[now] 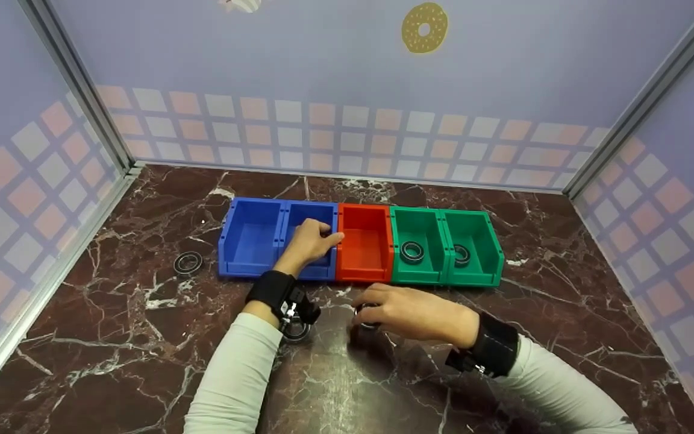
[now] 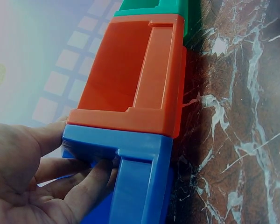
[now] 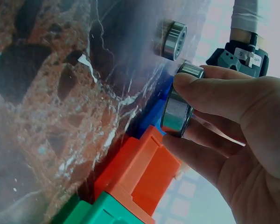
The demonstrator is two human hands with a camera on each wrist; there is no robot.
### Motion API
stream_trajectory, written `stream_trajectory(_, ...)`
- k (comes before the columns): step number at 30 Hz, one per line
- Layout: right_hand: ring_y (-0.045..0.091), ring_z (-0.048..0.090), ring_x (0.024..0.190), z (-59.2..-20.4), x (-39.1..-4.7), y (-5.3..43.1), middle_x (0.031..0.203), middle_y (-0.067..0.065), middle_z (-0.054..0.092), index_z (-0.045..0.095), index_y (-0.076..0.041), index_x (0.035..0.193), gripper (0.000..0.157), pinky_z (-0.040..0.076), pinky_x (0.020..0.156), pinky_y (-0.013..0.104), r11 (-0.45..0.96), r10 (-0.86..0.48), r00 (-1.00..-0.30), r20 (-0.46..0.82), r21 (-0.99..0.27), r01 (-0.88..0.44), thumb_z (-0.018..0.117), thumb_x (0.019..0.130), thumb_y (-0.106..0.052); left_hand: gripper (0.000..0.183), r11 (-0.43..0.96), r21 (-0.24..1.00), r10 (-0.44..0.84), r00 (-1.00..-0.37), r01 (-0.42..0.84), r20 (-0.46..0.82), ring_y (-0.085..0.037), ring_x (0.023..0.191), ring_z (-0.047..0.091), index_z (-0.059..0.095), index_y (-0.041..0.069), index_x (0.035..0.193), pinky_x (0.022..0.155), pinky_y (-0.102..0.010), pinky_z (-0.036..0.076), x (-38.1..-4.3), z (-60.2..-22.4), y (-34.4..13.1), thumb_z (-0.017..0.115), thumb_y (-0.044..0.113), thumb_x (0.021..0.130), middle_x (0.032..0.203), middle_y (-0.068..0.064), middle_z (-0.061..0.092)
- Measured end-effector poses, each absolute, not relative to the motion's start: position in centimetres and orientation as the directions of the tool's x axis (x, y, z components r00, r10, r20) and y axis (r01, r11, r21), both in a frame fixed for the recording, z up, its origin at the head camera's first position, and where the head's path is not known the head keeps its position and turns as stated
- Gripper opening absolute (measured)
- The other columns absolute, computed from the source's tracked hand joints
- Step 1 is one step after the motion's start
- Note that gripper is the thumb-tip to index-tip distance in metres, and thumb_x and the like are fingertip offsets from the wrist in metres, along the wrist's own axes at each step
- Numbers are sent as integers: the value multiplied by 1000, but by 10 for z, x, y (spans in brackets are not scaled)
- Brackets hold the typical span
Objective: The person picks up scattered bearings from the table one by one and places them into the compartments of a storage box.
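Right hand pinches a bearing; left hand holds the blue bin.

The right hand (image 3: 233,140) grips a metal bearing (image 3: 177,103) between thumb and fingers, just above the tabletop (image 1: 142,337) before the red bin (image 1: 364,242). The left hand (image 1: 309,241) curls over the blue bin (image 1: 253,238) wall beside the red one. Another bearing (image 1: 294,330) lies apparently under the left wrist.

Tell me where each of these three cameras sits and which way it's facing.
Head: above, looking forward and down at the bins on the table; both hands and sleeves show.
Left wrist: low by the left hand, looking along the bin fronts; fingers grip the blue bin.
Right wrist: by the right hand, which pinches a bearing, looking across the table.
Shared: both wrist views show the orange bin.
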State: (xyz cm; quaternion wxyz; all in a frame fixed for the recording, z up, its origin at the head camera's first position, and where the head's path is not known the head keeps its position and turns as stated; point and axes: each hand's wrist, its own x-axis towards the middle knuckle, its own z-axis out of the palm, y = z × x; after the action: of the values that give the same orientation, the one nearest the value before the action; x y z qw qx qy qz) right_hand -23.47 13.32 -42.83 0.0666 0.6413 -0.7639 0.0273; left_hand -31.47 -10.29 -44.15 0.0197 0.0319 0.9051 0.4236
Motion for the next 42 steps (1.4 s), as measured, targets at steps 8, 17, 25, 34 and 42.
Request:
stream_trajectory(8, 18, 59, 120, -419, -240, 134, 131, 1, 62, 69, -23, 119, 27, 51, 99, 28, 184, -969, -178, 172, 20, -983, 67, 93, -13, 42, 636, 771, 72, -997, 14, -41, -10, 51, 35, 44, 15, 61, 53, -23, 27, -315, -441, -102, 63, 27, 96, 55, 5, 32)
stream_trajectory(17, 18, 59, 118, -410, -246, 132, 128, 2, 64, 69, -21, 119, 25, 52, 98, 28, 192, -969, -186, 160, 21, -981, 65, 95, -14, 30, 639, 769, 60, -997, -2, -53, -11, 56, 42, 58, 10, 73, 55, -23, 31, -314, -440, -101, 63, 28, 97, 61, 3, 44)
stream_trajectory(25, 18, 59, 116, -399, -253, 131, 127, 4, 64, 69, -21, 120, 29, 53, 96, 29, 194, -969, -189, 162, 16, -981, 67, 94, -12, 33, 639, 770, 60, -996, -6, -58, -11, 55, 40, 53, 12, 69, 54, -23, 30, -313, -440, -102, 63, 28, 97, 60, 3, 41)
stream_trajectory(34, 22, 59, 119, -383, -264, 131, 129, 5, 62, 68, -18, 122, 33, 52, 99, 32, 204, -963, -200, 183, 3, -979, 67, 91, -6, 38, 643, 766, 73, -997, 22, -32, -11, 54, 38, 49, 13, 64, 54, -23, 28, -313, -439, -103, 63, 26, 97, 57, 4, 38)
stream_trajectory(42, 22, 58, 120, -371, -278, 128, 129, 6, 63, 69, -15, 120, 33, 50, 101, 32, 218, -961, -214, 176, 5, -976, 70, 89, -4, 39, 649, 760, 64, -997, 12, -39, -11, 55, 40, 48, 14, 63, 54, -23, 30, -313, -439, -103, 63, 28, 96, 58, 4, 40)
